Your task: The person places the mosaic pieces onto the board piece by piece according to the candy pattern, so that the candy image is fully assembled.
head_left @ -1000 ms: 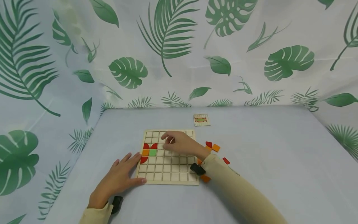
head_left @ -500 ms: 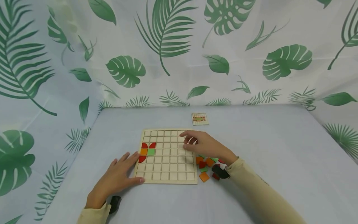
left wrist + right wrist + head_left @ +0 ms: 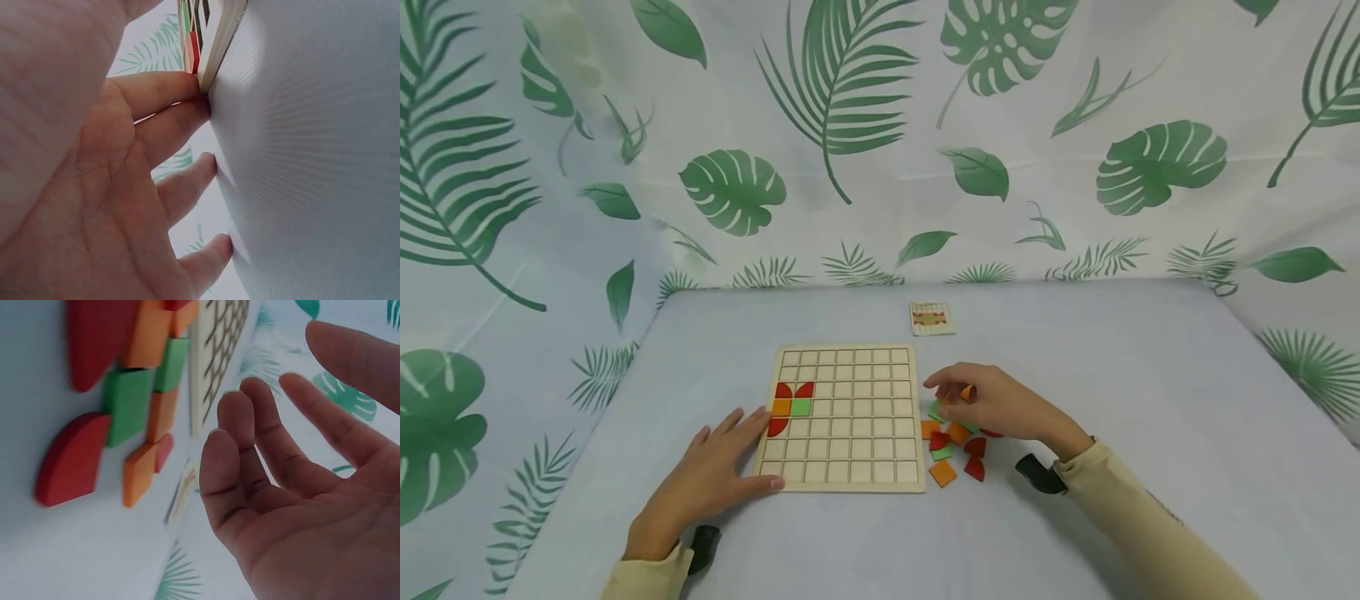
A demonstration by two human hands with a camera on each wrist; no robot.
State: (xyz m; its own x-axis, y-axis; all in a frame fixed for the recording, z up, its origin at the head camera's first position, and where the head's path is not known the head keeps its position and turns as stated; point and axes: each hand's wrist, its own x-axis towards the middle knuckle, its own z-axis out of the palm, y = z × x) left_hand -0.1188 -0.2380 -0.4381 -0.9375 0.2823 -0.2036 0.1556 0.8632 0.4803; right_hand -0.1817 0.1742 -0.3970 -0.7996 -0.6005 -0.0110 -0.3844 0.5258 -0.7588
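A pale gridded board [image 3: 850, 450] lies flat on the table. Near its left edge sit an orange square [image 3: 782, 407], a green square [image 3: 801, 407] and several red quarter-round pieces [image 3: 777, 427]. My left hand [image 3: 711, 475] rests at the board's left side, fingers spread; in the left wrist view its fingertips touch the board's edge [image 3: 215, 56]. To the right of the board, my right hand [image 3: 1000, 402] hovers over a loose group of red, orange and green pieces [image 3: 943, 473]. Its fingers are loosely bent and hold nothing in the right wrist view [image 3: 300, 475].
A small card [image 3: 932, 319] with a red, orange and green pattern on a grid lies behind the board. A leaf-printed cloth [image 3: 865, 208] stands behind and beside the table. Some loose pieces touch or lie close to the board's right edge.
My right hand has moved right, from above the board to above the loose pieces, uncovering the board's grid. The left hand has kept its place at the board. The view has shifted slightly.
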